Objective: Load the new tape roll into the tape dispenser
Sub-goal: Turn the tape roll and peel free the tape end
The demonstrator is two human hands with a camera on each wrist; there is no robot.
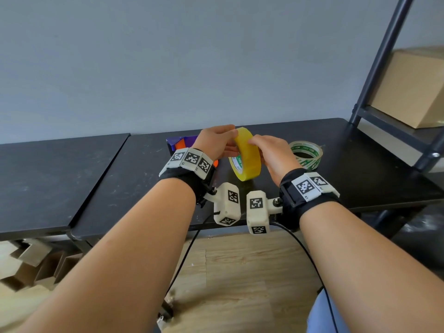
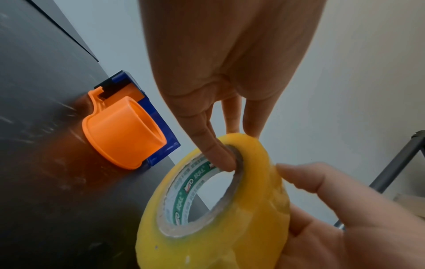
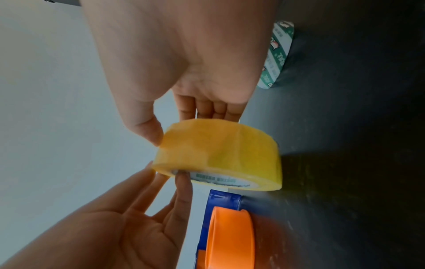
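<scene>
While the yellow tape roll (image 1: 246, 156) is held upright above the black table (image 1: 96, 179), we log the head view first: our left hand (image 1: 217, 143) pinches its upper rim, our right hand (image 1: 271, 155) cups its far face with the thumb on the outer band. Behind the left wrist lies the tape dispenser (image 1: 179, 145), blue and orange, mostly hidden. To the right, flat on the table, sits a nearly spent roll with a green-printed core (image 1: 306, 153), well apart from the dispenser. A metal shelf frame (image 1: 384, 61) carrying a cardboard box (image 1: 413, 90) stands at far right.

Left wrist view: one left finger (image 2: 218, 154) hooks into the core, others rest on the rim; the right thumb (image 2: 306, 178) presses the band. The dispenser's orange spindle (image 2: 124, 132) lies open-ended and bare on the table, near the yellow roll but not touching.

Right wrist view: right thumb (image 3: 149, 131) and fingers (image 3: 207, 109) clasp the roll across its width; left fingertips (image 3: 182, 180) steady its lower edge. Dispenser just beside, below.

Step, as we judge it: roll in hand, not yet mounted; possibly we feel for the tape's loose end, though none shows. Next move calls for aligning the core squarely with the spindle and pushing it on, unwinding direction toward the cutter.
</scene>
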